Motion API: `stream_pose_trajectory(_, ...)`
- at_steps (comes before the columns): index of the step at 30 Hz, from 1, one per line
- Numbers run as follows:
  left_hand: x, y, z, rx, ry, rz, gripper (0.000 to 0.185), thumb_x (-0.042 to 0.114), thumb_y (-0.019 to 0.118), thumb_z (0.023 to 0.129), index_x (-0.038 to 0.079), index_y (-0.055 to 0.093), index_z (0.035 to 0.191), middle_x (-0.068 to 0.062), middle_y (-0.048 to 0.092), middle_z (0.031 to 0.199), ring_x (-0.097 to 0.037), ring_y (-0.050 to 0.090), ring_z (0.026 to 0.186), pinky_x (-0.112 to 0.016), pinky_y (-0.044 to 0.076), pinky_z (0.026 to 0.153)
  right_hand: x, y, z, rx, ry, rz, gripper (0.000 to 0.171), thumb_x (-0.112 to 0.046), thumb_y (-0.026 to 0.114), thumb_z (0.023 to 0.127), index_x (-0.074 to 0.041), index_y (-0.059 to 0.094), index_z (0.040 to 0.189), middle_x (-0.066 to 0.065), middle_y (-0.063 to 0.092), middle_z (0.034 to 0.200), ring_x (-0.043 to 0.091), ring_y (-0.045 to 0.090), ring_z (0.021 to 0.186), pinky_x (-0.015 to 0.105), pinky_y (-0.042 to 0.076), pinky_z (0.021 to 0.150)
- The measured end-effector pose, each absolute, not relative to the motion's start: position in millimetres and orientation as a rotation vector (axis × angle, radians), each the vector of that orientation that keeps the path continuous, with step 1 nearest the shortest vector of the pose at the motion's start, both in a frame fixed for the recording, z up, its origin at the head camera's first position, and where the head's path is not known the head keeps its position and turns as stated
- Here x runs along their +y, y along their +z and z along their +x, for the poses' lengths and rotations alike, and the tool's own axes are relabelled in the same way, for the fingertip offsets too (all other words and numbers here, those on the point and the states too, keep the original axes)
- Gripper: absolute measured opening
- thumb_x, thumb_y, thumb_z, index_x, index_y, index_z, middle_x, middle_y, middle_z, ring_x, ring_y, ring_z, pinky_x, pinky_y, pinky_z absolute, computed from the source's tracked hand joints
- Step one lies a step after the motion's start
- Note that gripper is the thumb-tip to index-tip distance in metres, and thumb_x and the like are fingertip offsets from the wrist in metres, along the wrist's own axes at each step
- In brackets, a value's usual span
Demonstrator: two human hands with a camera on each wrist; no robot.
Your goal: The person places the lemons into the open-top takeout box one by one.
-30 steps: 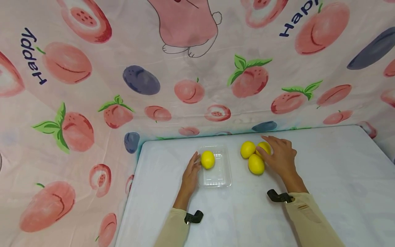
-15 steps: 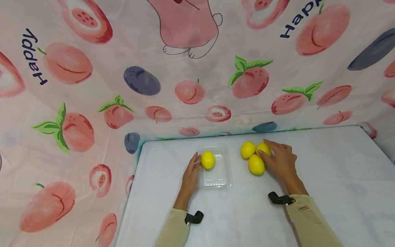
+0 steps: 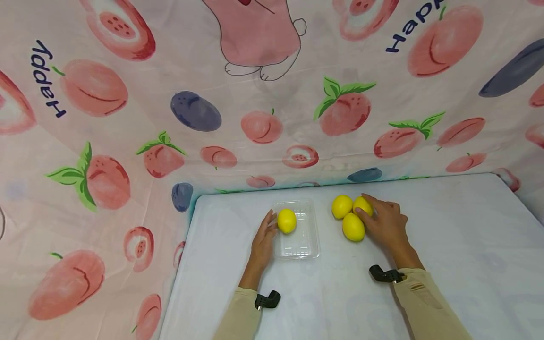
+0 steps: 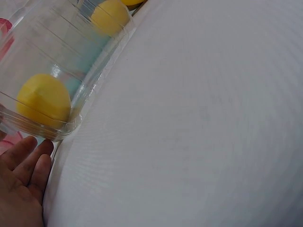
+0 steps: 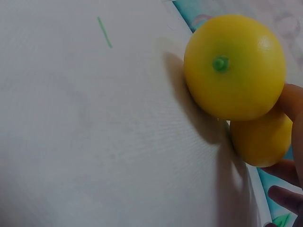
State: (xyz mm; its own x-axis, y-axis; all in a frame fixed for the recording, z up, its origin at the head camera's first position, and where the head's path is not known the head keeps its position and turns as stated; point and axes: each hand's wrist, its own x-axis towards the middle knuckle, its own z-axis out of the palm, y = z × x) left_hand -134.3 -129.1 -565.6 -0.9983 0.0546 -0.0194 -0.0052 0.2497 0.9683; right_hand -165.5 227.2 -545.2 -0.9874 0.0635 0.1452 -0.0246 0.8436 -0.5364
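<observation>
My right hand [image 3: 387, 224] pinches the back right lemon [image 3: 363, 206] of a close group of three, thumb on the near side and fingers round the far side. Beside it lie the back left lemon [image 3: 342, 207] and the front lemon [image 3: 353, 227]. In the right wrist view, a lemon with a green stem end [image 5: 234, 68] partly covers the pinched lemon [image 5: 262, 139]. My left hand [image 3: 262, 243] rests with extended fingers at the left side of a clear plastic box [image 3: 314, 236]. One lemon [image 3: 286, 221] lies inside the box, near its left wall.
A white-covered table [image 3: 323, 302] stands against a pink cloth backdrop [image 3: 263, 99] printed with fruit. Black cameras sit on both wrists, the left camera [image 3: 267, 300] and the right camera [image 3: 384, 274]. The lemon group lies to the right of the box.
My right hand's fingers have come down and closed round the back right lemon. The left hand, box and other lemons stay in place.
</observation>
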Motion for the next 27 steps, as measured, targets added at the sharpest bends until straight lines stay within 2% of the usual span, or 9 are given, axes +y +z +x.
stream_pose_trajectory(10,-126.9,-564.0,-136.5,2.421,1.892,0.02,0.056,0.01,0.039,0.107,0.017,0.03,0.162,-0.01,0.041,0.162,-0.036,0.047,0.142,-0.058,0.029,0.123,230.2,-552.0,-166.7,-2.869,0.821,-0.004,0.063,-0.06,0.053,0.099,-0.023,0.05,0.15,0.028,0.06,0.138,0.058,0.043,0.123,0.076,0.037,0.083)
stream_pose_trajectory(20,-129.4,-565.8,-134.3,2.444,1.897,0.06,0.055,0.019,0.042,0.107,0.029,0.033,0.16,0.003,0.045,0.159,-0.025,0.051,0.14,-0.053,0.033,0.122,228.2,-550.3,-164.5,-2.87,0.806,-0.009,0.064,-0.059,0.054,0.099,-0.019,0.05,0.149,0.03,0.061,0.137,0.055,0.047,0.117,0.072,0.038,0.081)
stream_pose_trajectory(27,-128.9,-566.2,-135.3,2.451,1.879,0.054,0.056,0.021,0.041,0.106,0.029,0.033,0.161,0.004,0.044,0.159,-0.024,0.051,0.14,-0.052,0.033,0.122,228.1,-552.6,-163.5,-2.839,0.823,-0.035,0.064,-0.058,0.056,0.099,-0.018,0.052,0.148,0.029,0.063,0.133,0.05,0.048,0.114,0.066,0.037,0.081)
